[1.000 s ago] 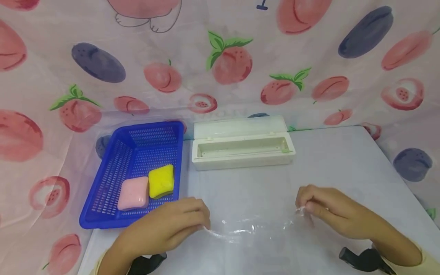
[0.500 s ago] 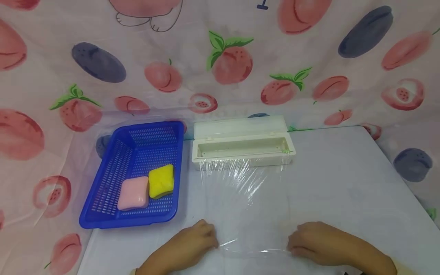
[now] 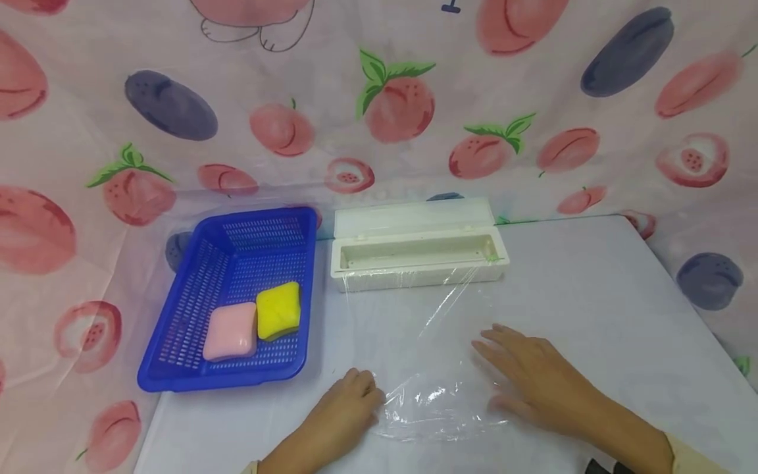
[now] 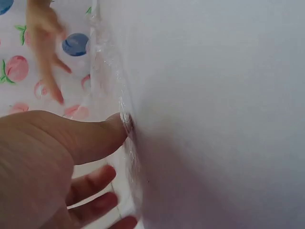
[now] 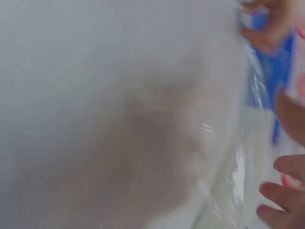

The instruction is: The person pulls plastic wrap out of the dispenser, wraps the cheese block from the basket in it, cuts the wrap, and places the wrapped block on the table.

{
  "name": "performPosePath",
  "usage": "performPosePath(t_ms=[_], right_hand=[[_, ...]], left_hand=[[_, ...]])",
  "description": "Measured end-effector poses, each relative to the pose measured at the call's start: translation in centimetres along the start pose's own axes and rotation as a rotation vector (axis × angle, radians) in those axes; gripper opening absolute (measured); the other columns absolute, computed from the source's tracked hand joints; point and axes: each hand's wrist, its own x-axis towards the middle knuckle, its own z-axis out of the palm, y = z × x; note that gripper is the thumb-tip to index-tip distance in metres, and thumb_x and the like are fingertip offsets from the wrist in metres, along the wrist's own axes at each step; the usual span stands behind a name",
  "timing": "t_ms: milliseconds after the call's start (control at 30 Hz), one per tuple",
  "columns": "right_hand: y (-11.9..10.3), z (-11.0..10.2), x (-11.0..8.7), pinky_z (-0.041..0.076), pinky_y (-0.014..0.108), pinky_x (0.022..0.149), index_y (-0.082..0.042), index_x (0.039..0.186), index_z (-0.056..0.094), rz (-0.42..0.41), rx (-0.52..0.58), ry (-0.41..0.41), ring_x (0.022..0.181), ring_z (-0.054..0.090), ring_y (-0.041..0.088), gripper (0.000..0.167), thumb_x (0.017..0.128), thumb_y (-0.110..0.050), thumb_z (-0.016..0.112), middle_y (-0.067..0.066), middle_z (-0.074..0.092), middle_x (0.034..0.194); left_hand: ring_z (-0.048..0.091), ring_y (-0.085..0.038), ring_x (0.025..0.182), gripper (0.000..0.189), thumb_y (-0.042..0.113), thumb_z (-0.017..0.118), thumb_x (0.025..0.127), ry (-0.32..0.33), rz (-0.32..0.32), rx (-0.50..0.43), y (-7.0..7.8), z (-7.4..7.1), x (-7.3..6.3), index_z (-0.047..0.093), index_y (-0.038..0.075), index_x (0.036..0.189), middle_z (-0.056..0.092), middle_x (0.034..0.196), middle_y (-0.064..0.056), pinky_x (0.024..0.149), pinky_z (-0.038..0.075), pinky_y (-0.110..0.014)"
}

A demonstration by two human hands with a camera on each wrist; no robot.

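A sheet of clear cling film [image 3: 426, 395] stretches over the white table from the front of a white cling film box [image 3: 414, 280], whose lid stands up at the back. At the near left corner of the film, my left hand [image 3: 349, 411] pinches its edge; the left wrist view shows the thumb [image 4: 107, 136] on that edge. My right hand [image 3: 541, 378] is beside the film's right side, fingers spread and holding nothing. It is blurred in the right wrist view, where separate fingers [image 5: 283, 195] show near the film.
A blue plastic basket [image 3: 151, 368] stands at the left, holding a pink soap-like block [image 3: 231, 332] and a yellow one [image 3: 278, 311]. Fruit-printed cloth [image 3: 403, 178] hangs behind the table [image 3: 610, 316].
Both hands drew the film from the box toward the near edge. The right hand then let go of its corner and spread its fingers; the film's near end now lies crumpled.
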Motion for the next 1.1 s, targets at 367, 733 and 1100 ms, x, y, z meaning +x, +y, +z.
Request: performPosePath(t_ms=[367,733,1100], right_hand=[[1.7,3.2,0.4,0.009,0.087,0.106,-0.023,0.165,0.013,0.035,0.087,-0.406,0.160,0.010,0.032,0.128,0.067,-0.093,0.056,0.001,0.001,0.174],[1.7,3.4,0.5,0.005,0.088,0.105,-0.021,0.165,0.013,0.026,0.084,-0.415,0.159,0.008,0.036,0.134,0.062,-0.097,0.051,0.005,0.001,0.174],[1.8,3.5,0.7,0.000,0.088,0.105,-0.022,0.165,0.012,0.046,0.138,-0.432,0.159,0.004,0.037,0.134,0.062,-0.095,0.056,0.004,-0.001,0.174]], left_hand=[[0.005,-0.030,0.160,0.063,0.050,0.047,0.105,-0.238,-0.066,-0.046,-1.0,0.3,-0.8,0.023,0.039,0.162,0.004,0.174,0.003,0.115,0.014,-0.078],[0.025,-0.020,0.157,0.057,0.047,0.046,0.107,-0.147,-0.002,-0.092,-1.4,-6.9,-2.2,0.031,0.034,0.160,0.028,0.168,0.008,0.119,0.028,-0.064],[0.067,-0.034,0.119,0.040,0.024,0.071,0.096,-0.080,-0.303,-0.287,-18.3,-17.8,1.5,0.067,0.005,0.132,0.072,0.126,-0.013,0.102,0.052,-0.054]])
